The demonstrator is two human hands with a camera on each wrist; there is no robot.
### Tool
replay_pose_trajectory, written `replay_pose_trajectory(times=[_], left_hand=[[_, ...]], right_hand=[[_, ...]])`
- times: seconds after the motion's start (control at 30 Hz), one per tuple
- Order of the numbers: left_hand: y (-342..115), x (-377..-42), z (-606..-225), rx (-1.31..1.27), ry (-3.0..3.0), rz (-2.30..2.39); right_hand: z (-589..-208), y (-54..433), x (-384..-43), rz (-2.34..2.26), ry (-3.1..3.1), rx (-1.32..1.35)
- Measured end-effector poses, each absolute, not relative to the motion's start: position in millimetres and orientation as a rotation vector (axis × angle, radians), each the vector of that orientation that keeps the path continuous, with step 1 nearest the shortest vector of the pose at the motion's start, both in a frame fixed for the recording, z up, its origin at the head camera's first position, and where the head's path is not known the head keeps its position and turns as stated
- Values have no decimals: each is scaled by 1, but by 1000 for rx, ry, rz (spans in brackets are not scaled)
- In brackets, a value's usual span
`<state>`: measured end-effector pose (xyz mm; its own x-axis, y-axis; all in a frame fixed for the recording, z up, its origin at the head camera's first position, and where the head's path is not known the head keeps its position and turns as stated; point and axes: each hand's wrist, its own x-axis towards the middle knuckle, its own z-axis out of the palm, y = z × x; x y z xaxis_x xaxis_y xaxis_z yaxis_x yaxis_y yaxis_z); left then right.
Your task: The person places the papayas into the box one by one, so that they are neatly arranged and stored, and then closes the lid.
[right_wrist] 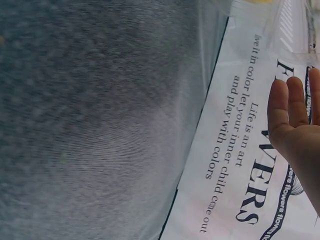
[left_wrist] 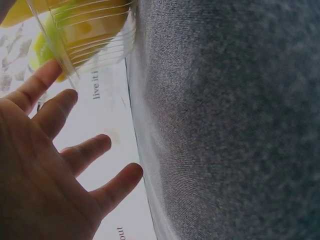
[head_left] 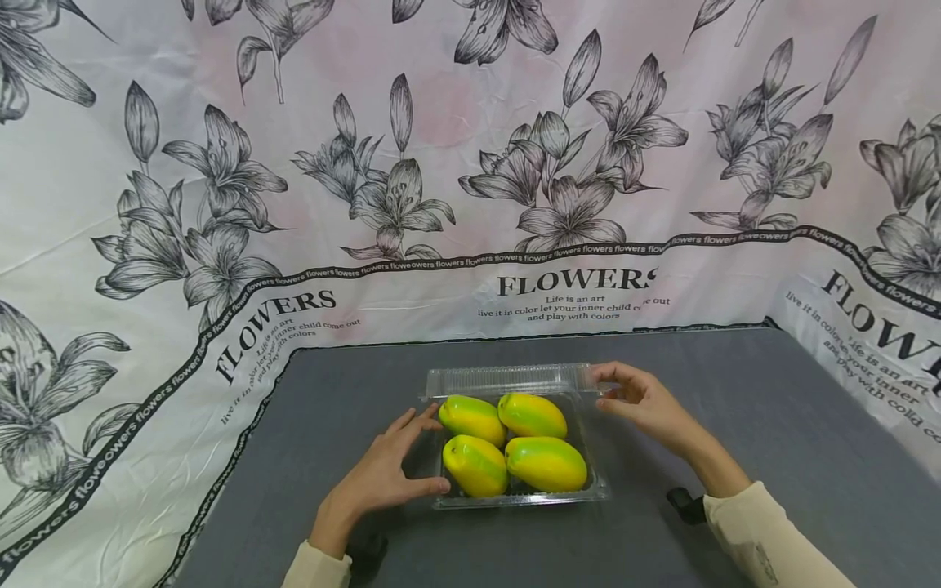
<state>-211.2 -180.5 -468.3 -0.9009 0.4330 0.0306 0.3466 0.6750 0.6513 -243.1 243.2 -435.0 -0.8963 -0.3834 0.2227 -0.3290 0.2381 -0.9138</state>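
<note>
A clear plastic clamshell box [head_left: 525, 500] sits on the grey table, its ribbed lid [head_left: 507, 380] tilted up along the far side. Several yellow-green mangoes [head_left: 546, 464] lie in it in two rows. My left hand [head_left: 382, 469] is spread at the box's left side, thumb near the front corner; in the left wrist view, fingertips [left_wrist: 52, 70] reach its rim while the other fingers stand apart from it. At the lid's right end is my right hand [head_left: 647, 408], fingertips right at the lid's edge and thumb just below. Its visible fingers [right_wrist: 278, 102] look fairly straight in the right wrist view.
Grey cloth [head_left: 353, 384] covers the table. White fabric [head_left: 412, 306] with lily drawings and lettering hangs behind and along both sides. Dark wrist-worn pieces [head_left: 686, 506] show beneath the pale sleeves [head_left: 764, 531].
</note>
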Motion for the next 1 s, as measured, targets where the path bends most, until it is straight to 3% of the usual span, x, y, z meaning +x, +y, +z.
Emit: replay_pose_trajectory(times=[0.33, 0.73, 1.0], left_hand=[[-182, -209, -468, 519, 2765, 979], [-194, -212, -462, 705, 2679, 1087], [-206, -214, -457, 670, 2668, 1210]], right_hand=[[-448, 248, -235, -1784, 2370, -884], [-458, 253, -230, -1654, 2465, -881], [-459, 251, -227, -1618, 2491, -886]])
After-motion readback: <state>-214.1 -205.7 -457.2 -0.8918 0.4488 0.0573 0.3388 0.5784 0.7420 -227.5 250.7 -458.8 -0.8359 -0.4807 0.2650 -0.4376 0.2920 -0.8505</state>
